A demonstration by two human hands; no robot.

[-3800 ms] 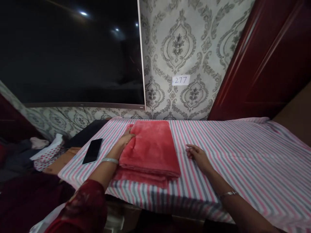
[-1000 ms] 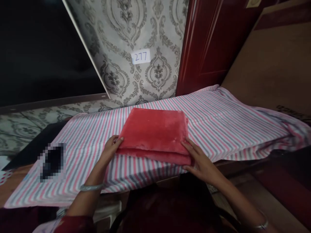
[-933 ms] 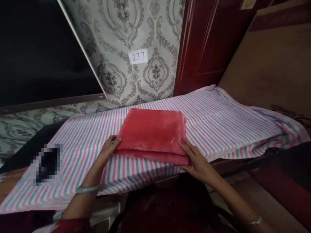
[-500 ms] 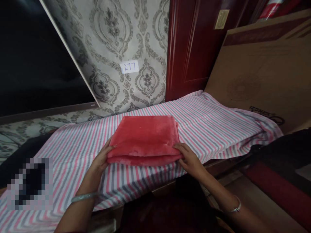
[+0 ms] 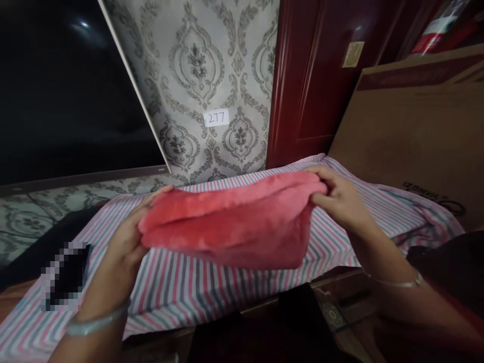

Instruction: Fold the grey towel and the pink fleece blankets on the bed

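Observation:
A folded coral-red plush cloth [image 5: 230, 222] is held up in front of me, its folded edges toward the camera and its lower part hanging down. My left hand [image 5: 130, 232] is closed round the cloth's left end, the fingertips partly behind it. At the right end, my right hand [image 5: 338, 199] pinches the upper corner between thumb and fingers. Beneath the cloth lies a striped pink, grey and white sheet [image 5: 181, 282] spread over a table or bench. Each wrist wears a bangle.
A large dark screen [image 5: 75, 101] stands at the left, in front of patterned wallpaper. A number card [image 5: 217, 117] is on the wall. At the right are a dark red door [image 5: 302, 75] and a large cardboard box [image 5: 416, 121]. A dark object [image 5: 70, 277], partly pixelated, lies on the sheet's left.
The red cloth was lying flat on the striped sheet; now both hands have lifted and tilted it. My right hand has risen and moved right, and the view has shifted slightly.

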